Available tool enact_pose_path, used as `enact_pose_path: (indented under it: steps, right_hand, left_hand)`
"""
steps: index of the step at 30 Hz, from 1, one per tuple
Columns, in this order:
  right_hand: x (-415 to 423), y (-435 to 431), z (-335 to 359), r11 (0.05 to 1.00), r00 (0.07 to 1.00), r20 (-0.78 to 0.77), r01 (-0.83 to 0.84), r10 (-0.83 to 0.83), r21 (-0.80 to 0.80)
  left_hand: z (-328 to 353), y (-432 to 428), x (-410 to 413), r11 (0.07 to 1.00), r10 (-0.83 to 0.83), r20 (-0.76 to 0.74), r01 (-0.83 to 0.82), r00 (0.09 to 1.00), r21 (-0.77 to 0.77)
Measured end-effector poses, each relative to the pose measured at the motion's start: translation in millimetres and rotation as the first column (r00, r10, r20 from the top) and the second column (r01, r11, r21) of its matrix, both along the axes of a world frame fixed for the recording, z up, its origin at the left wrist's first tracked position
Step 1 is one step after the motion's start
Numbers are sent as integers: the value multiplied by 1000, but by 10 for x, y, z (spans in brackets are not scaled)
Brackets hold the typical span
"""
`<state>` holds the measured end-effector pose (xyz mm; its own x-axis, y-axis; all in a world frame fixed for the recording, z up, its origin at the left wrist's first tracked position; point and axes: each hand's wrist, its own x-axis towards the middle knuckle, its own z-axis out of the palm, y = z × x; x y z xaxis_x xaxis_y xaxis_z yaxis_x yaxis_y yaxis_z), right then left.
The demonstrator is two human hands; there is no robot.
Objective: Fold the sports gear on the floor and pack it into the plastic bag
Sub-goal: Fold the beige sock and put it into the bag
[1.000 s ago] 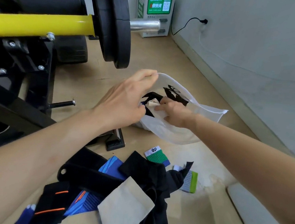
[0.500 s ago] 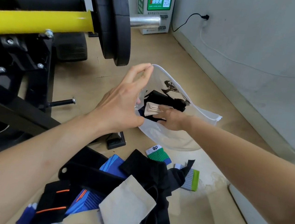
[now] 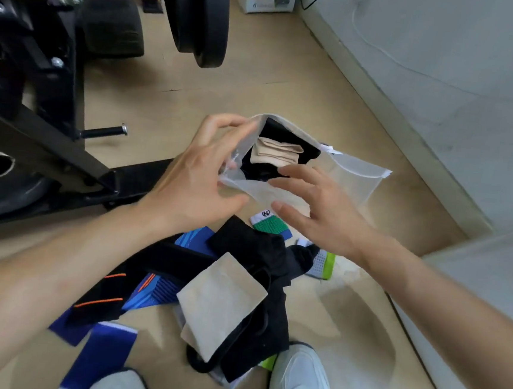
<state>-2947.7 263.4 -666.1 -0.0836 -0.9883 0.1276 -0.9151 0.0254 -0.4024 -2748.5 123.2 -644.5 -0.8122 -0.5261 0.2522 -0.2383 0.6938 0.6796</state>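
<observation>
Below the plastic bag (image 3: 354,179), gear pile (image 3: 237,254) lies nearest spread right hand (image 3: 318,218); left hand (image 3: 194,182) pinches the bag's rim

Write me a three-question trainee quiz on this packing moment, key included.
1. True or false: a folded beige item already lies inside the plastic bag.
2. Which hand grips the bag's mouth? A) left B) right C) neither
3. Fill in: the unpacked black strap carries ___ stripes.
Key: 1 true. 2 A: the left hand grips it, while the right hand is open and holds nothing. 3 orange.
</observation>
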Motion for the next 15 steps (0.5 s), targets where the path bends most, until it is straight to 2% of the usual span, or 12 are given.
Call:
enact_pose_path:
  steps: [4, 6, 8, 9, 11, 13, 15]
  right_hand:
    - [414, 542, -173, 981, 988, 150, 69, -42, -181]
    - [561, 746, -414, 984, 971, 230, 104, -70, -142]
    - [636, 868, -680, 990, 951, 286, 135, -116, -47]
    - [655, 908, -809, 990, 943, 302, 144, -140, 11]
    - [689, 956, -1024, 982, 931, 318, 148, -177, 116]
    - [737, 964, -1180, 974, 933, 307, 138, -189, 180]
    - [811, 927, -1282, 972, 950, 258, 129, -178, 196]
  left_hand:
    - [-216, 324, 313, 995, 100, -106, -100, 989, 4]
    - [-378, 560, 484, 983, 180, -140, -175, 974, 49]
    - [-592, 772, 635, 971, 228, -98, -218, 969, 98]
    - [-719, 851, 693, 967, 235, -24, -231, 972, 105]
    - [-992, 943, 784, 959, 238, 223, -264, 945, 97]
    - [-1214, 973, 845, 943, 237, 451, -316, 861, 108]
    - [-1365, 959, 897, 929, 200, 588, -342, 784, 140]
